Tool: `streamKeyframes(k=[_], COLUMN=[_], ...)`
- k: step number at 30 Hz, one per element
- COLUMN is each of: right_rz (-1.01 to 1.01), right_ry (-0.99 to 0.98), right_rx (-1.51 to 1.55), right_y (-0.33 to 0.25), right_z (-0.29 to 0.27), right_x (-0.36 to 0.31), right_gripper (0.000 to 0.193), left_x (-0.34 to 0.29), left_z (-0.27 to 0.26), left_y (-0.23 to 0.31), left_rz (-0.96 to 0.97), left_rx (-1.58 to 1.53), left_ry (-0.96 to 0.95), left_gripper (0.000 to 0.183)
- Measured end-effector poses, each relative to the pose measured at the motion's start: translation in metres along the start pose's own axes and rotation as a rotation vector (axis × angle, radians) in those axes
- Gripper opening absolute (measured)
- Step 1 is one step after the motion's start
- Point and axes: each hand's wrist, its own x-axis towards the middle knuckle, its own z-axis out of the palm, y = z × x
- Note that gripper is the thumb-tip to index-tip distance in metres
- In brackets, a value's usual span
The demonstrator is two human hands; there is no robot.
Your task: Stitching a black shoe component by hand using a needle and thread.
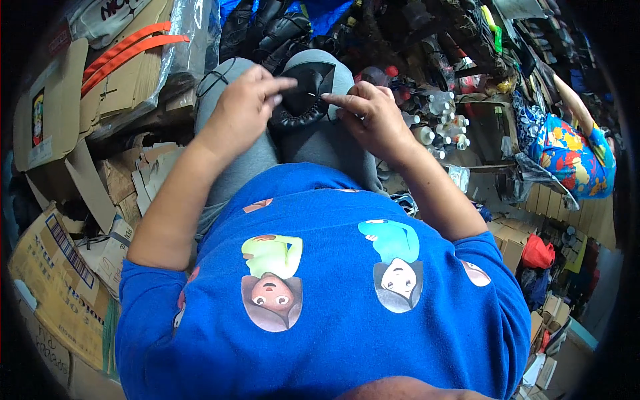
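Observation:
Across my grey-clad knees lies a black leather shoe upper, its near rim gathered into ridges. My left hand is at its left side, slightly smeared, with the index finger stretched toward it and the other fingers curled in. Whatever those fingers hold is too small to make out. Thin black cord loops over my left knee beside that hand. On the right, my right hand has its index fingertip at the leather's edge, thumb and fingers curled closed. A small pale glint shows by that fingertip; what it is, I cannot tell.
Cardboard boxes and orange strips crowd the left. Black shoes are heaped beyond my knees. Several small capped bottles stand to the right. Farther right is another person in a colourful patterned top.

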Motion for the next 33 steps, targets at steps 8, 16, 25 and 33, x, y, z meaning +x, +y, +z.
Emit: streamKeyframes(k=[8, 16, 25, 33], right_rz=[0.049, 0.248, 0.227, 0.186], right_ry=[0.022, -0.278, -0.355, -0.327], right_rx=[-0.094, 0.457, 0.404, 0.334], right_y=[-0.009, 0.02, 0.024, 0.027], right_z=[0.008, -0.017, -0.023, -0.022], right_x=[-0.005, 0.018, 0.038, 0.039], right_gripper=[0.035, 0.048, 0.036, 0.031], left_x=[-0.007, 0.006, 0.009, 0.009], left_z=[0.019, 0.016, 0.019, 0.018], left_y=[-0.008, -0.012, -0.021, -0.02], left_rz=[0.043, -0.011, -0.033, -0.02], left_rx=[0.323, -0.166, -0.065, -0.059], left_ry=[0.151, 0.116, 0.063, 0.054], left_gripper=[0.017, 0.018, 0.019, 0.018])
